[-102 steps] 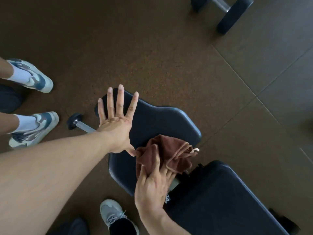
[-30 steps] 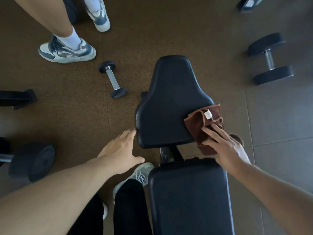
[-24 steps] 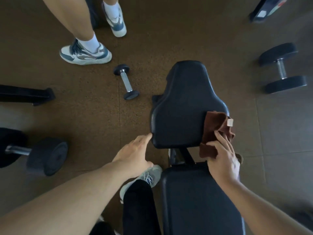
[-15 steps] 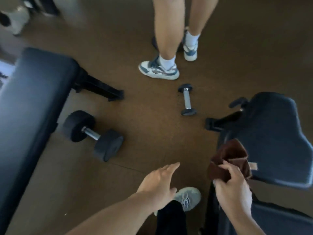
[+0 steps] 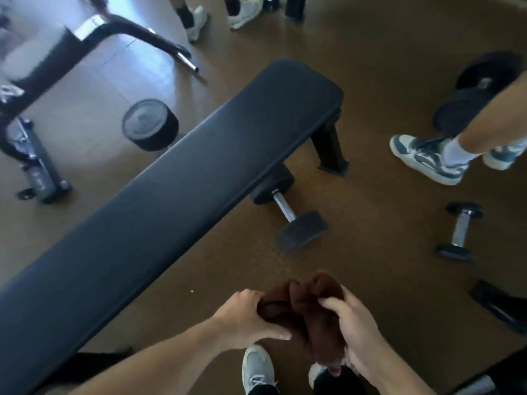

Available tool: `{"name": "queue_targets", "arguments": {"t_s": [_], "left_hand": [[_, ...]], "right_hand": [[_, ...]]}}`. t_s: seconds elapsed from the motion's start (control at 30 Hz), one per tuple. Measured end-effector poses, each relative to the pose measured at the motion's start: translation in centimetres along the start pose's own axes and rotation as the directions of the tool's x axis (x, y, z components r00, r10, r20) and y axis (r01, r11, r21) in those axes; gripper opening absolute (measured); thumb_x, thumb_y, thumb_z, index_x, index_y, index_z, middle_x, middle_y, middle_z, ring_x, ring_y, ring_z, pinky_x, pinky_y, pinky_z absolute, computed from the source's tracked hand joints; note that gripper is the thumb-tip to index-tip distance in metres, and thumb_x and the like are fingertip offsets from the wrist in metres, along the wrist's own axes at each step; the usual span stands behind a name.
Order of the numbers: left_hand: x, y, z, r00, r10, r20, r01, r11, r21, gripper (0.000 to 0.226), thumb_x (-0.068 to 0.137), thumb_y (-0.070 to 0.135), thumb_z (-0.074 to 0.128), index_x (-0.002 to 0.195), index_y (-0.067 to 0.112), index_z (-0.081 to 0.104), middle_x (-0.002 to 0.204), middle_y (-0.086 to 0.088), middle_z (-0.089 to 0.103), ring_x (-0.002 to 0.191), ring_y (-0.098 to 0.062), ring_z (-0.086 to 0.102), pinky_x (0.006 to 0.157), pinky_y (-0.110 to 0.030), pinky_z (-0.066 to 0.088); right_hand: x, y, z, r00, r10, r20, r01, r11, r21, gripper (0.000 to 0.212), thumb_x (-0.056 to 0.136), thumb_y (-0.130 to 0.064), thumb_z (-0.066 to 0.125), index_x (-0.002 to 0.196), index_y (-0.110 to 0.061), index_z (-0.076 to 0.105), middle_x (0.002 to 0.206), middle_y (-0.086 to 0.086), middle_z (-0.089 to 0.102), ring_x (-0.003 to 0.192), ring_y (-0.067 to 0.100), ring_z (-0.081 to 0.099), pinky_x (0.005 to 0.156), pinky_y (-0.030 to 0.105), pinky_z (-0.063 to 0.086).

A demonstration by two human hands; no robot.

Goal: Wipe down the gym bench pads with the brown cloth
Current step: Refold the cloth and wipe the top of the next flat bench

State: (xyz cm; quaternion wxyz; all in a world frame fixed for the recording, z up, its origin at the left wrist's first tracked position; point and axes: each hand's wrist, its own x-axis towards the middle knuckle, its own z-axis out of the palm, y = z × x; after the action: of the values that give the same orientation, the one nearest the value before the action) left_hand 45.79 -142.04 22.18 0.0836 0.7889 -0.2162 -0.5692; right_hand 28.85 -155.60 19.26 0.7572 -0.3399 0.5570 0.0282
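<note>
Both hands, left and right, grip the bunched cloth above the floor, off any pad. The long flat bench lies just beside, untouched; I'd say it waits for wiping.

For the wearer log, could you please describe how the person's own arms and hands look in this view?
Both forearms are bare as far as the frame shows, with no sleeves in view. The left hand and right hand wear no gloves, and no rings, watch or wristbands show on the visible sides. No markings can be made out.
</note>
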Motion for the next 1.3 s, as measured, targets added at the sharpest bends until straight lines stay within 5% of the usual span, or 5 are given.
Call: {"name": "queue_targets", "arguments": {"t_s": [0.57, 0.73, 0.83, 1.0, 1.3], "left_hand": [[-4.6, -11.0, -5.9, 0.851, -0.41, -0.327, 0.023, 0.651, -0.759, 0.03, 0.082, 0.037, 0.082, 0.098, 0.018, 0.066, 0.087, 0.0, 0.076, 0.073, -0.015, 0.074, 0.058, -0.031, 0.06], [-4.5, -12.2, -10.8, 0.761, -0.44, -0.477, -0.257, 0.47, -0.844, 0.03, 0.089, 0.043, 0.073, 0.108, 0.02, 0.067, 0.099, 0.001, 0.075, 0.082, -0.008, 0.071, 0.06, -0.016, 0.049], [-2.9, -15.7, -12.6, 0.493, -0.597, -0.633, -0.284, 0.578, -0.765, 0.05, 0.095, 0.048, 0.063, 0.137, 0.026, 0.049, 0.129, 0.011, 0.059, 0.11, -0.009, 0.062, 0.088, -0.028, 0.049], [-3.2, -22.8, -9.5, 0.382, -0.682, -0.624, 0.009, 0.678, -0.735, 0.057, 0.102, 0.034, 0.054, 0.153, 0.021, 0.031, 0.156, 0.001, 0.035, 0.139, -0.02, 0.043, 0.109, -0.039, 0.039], [-6.0, -38.5, -5.9, 0.541, -0.528, -0.654, 0.277, 0.846, -0.455, 0.082, 0.1, 0.051, 0.048, 0.162, 0.026, 0.0, 0.17, -0.002, -0.011, 0.156, -0.021, -0.01, 0.127, -0.047, 0.008]], "right_hand": [[3.1, -7.5, 18.9, 0.854, -0.435, 0.285, 0.517, 0.657, -0.549, 0.019, 0.107, -0.027, 0.056, 0.125, -0.029, 0.063, 0.11, -0.009, 0.07, 0.106, 0.008, 0.066, 0.089, 0.028, 0.054], [0.7, -8.8, 25.3, 0.454, -0.68, 0.576, 0.866, 0.183, -0.466, 0.023, 0.106, -0.036, 0.056, 0.125, -0.024, 0.062, 0.094, -0.016, 0.07, 0.08, -0.003, 0.065, 0.071, 0.008, 0.048], [1.2, -5.6, 27.9, 0.182, -0.58, 0.794, 0.921, -0.183, -0.345, 0.045, 0.104, -0.048, 0.052, 0.136, -0.018, 0.061, 0.119, -0.004, 0.075, 0.106, 0.011, 0.071, 0.09, 0.025, 0.059], [7.9, 1.4, 32.5, 0.601, 0.165, 0.782, 0.652, -0.667, -0.36, 0.059, 0.109, -0.059, 0.024, 0.164, -0.042, 0.011, 0.174, -0.007, -0.007, 0.158, 0.022, -0.02, 0.128, 0.054, -0.009], [12.1, 6.8, 37.8, 0.681, 0.022, 0.732, 0.482, -0.766, -0.426, 0.075, 0.1, -0.074, 0.006, 0.161, -0.039, -0.019, 0.167, -0.007, -0.034, 0.152, 0.024, -0.038, 0.124, 0.055, -0.021]]}}
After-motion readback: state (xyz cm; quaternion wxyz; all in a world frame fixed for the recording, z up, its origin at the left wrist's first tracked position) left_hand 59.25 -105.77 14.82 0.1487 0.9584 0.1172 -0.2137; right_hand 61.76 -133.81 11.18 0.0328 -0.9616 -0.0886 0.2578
